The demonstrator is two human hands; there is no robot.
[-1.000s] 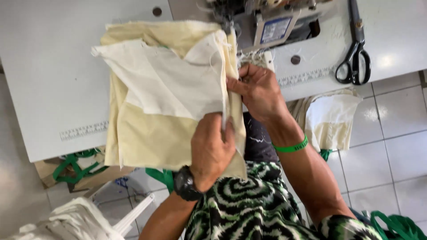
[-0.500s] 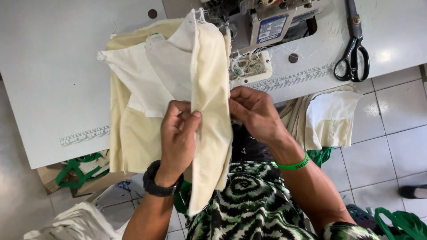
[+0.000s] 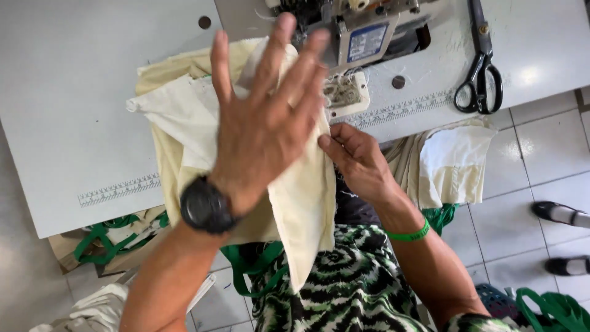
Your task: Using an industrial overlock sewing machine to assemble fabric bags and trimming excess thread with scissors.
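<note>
While my left hand (image 3: 264, 123) hovers spread and unclenched at frame centre, my right hand (image 3: 356, 161) pinches the cream cloth's (image 3: 301, 203) edge. It drapes off the white table (image 3: 80, 110), below the sewing machine (image 3: 362, 31).

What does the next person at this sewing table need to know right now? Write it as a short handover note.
Left hand: open, fingers spread, flat over the cream fabric piece, not gripping.
Right hand: pinching the fabric's right edge, just in front of the sewing machine.
Fabric: partly on the white table, its lower end hanging over the edge toward the lap.
Scissors: lying on the table to the right, untouched.
More cream cloth hangs off the table's right edge.
Done: fabric folded and laid out.
Left: it is not under the needle yet.
</note>
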